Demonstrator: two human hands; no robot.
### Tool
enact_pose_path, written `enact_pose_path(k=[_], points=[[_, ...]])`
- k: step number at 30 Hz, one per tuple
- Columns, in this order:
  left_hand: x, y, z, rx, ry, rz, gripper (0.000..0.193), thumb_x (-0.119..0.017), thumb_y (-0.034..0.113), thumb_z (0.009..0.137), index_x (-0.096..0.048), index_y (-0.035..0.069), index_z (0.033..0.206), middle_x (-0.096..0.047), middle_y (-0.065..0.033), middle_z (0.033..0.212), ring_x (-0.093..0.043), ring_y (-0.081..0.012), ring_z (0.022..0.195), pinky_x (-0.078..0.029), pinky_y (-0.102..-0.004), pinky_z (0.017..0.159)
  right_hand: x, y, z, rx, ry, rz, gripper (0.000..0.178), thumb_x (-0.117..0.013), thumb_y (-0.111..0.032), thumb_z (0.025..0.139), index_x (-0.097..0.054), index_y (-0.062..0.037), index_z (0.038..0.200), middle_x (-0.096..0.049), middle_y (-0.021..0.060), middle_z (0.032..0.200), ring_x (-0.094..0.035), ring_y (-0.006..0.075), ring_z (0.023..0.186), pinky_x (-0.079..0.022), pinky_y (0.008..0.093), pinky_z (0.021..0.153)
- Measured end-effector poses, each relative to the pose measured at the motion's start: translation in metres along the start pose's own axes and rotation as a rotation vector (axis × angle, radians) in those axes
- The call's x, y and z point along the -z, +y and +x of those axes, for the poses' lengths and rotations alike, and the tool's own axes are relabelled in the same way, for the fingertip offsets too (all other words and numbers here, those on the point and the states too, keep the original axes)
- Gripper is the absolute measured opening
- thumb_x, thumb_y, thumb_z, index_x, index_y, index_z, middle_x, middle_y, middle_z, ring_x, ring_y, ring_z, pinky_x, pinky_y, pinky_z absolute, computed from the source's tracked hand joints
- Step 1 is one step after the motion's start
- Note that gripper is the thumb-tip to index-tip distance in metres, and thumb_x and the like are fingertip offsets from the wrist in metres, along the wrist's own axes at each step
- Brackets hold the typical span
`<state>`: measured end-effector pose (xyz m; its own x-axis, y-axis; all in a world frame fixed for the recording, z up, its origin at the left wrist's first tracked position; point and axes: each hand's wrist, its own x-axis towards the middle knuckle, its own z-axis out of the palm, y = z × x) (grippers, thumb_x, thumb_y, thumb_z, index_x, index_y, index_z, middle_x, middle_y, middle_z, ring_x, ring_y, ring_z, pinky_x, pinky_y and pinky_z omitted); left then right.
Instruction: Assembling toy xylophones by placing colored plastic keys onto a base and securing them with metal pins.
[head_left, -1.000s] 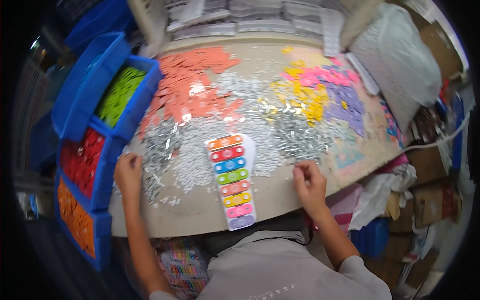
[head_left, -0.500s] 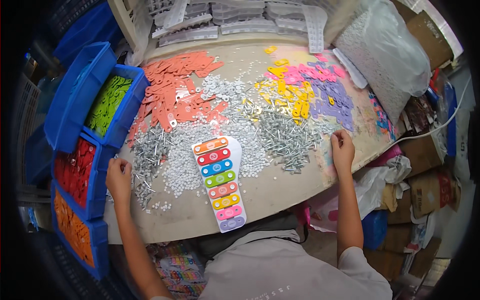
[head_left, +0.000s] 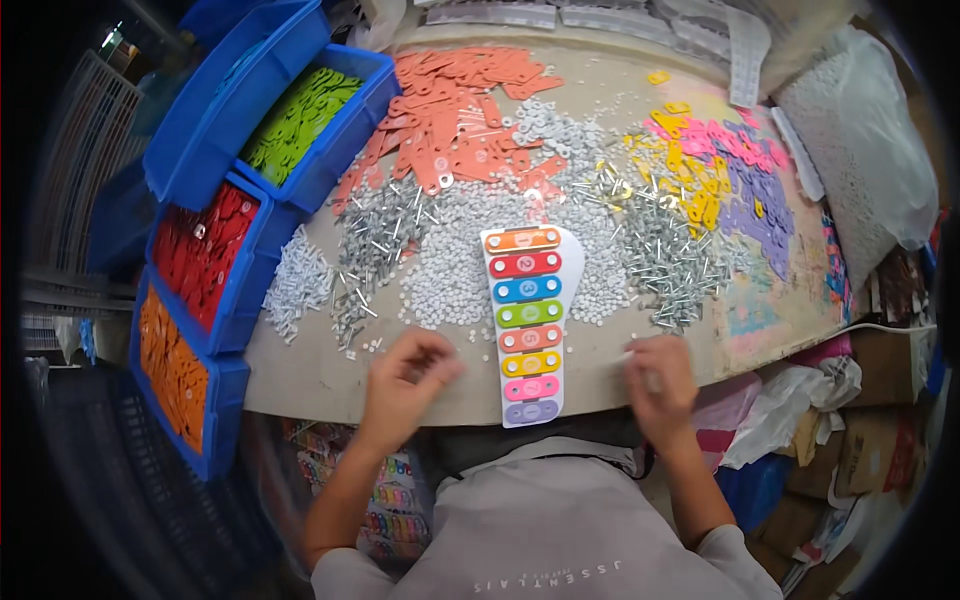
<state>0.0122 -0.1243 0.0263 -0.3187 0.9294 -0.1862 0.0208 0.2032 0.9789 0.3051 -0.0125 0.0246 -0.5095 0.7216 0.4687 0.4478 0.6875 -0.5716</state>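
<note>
A toy xylophone (head_left: 528, 312) with a white base and a row of coloured bars lies near the table's front edge. White round caps show at the ends of the upper bars; the pink bar (head_left: 531, 388) and purple bar (head_left: 531, 412) show small dark holes instead. To its left, my left hand (head_left: 405, 385) hovers with thumb and fingers curled towards each other; whatever is between them is too small to name. My right hand (head_left: 660, 385), blurred, is closed on the other side, a tiny pale thing at its fingertips. Neither hand touches the xylophone.
Behind lie heaps of white caps (head_left: 450, 265), metal pins (head_left: 675, 260), coral bars (head_left: 450, 120), yellow bars (head_left: 705, 205) and purple bars (head_left: 755, 215). Small pale tubes (head_left: 298, 282) sit beside blue bins (head_left: 228, 355) at left. A bulky plastic bag (head_left: 850, 140) stands at right.
Both hands have come inward from the metal-pin heaps on either side and are now nearer the xylophone. The whole view has shifted, placing the table contents further right and higher.
</note>
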Motion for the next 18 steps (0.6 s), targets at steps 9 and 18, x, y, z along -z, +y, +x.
enact_pose_path(k=[9,18], points=[[-0.028,-0.017,-0.015,0.372,-0.283,-0.489,0.018,-0.067,0.001,0.094,-0.068,-0.006,0.110,-0.072,-0.0102,0.087,-0.063,-0.0081,0.067,-0.050,-0.0196,0.055,-0.038,-0.029,-0.004,0.061,-0.119,0.168,0.027,-0.078,0.007,0.071,-0.065,-0.0038,0.092,-0.070,0.0089,0.096,-0.063,0.0296,0.088,-0.051,0.0391,0.079],[-0.036,-0.023,-0.013,0.363,-0.277,-0.443,0.008,-0.069,0.002,0.094,-0.066,-0.003,0.099,-0.072,-0.0095,0.082,-0.060,-0.0058,0.063,-0.046,-0.0172,0.053,-0.037,-0.029,-0.003,0.173,-0.153,0.070,0.028,-0.079,0.004,0.068,-0.066,-0.0029,0.092,-0.068,0.0083,0.101,-0.061,0.0294,0.088,-0.052,0.0383,0.076]])
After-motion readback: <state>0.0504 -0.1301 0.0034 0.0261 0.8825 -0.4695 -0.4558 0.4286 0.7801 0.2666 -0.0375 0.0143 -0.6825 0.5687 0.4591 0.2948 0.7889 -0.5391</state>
